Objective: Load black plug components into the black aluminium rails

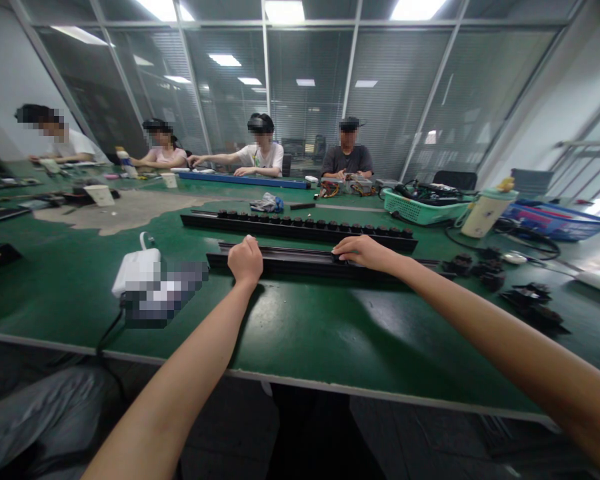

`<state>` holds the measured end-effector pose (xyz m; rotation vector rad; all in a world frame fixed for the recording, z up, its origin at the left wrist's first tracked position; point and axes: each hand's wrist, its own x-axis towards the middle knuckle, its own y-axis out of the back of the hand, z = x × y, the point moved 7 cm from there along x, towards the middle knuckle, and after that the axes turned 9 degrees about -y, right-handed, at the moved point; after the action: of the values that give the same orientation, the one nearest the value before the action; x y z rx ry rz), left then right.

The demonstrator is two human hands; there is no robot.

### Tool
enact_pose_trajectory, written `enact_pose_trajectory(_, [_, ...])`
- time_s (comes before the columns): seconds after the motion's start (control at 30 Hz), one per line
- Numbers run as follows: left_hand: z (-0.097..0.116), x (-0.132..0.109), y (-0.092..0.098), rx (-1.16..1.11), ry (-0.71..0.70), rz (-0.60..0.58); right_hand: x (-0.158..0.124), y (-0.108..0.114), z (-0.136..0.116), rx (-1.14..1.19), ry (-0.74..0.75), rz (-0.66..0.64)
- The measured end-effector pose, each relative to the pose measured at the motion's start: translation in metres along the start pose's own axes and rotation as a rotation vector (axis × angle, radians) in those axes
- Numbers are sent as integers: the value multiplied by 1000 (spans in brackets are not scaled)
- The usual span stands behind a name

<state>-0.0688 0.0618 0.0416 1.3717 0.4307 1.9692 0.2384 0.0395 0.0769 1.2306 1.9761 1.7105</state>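
A long black channel-shaped rail lies across the table in front of me. My left hand is closed on it near its left end, knuckles up. Toward its right half, my right hand pinches a small black part at the rail's channel; the fingers hide most of that part. Just behind lies a second black rail, carrying a row of small dark round-topped pieces. To the right of my right hand, loose black parts of a similar dark look sit in clusters.
On the left stand a white power adapter and a blurred-out item. A green basket of cables, a cream bottle and a blue basket are at right. A paper cup stands far left. Several people sit across the green table.
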Motion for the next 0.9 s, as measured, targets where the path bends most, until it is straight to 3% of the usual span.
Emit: enact_pose_trajectory(0.9, [1, 0, 0, -40, -6, 6, -32, 14, 26, 24, -42, 27])
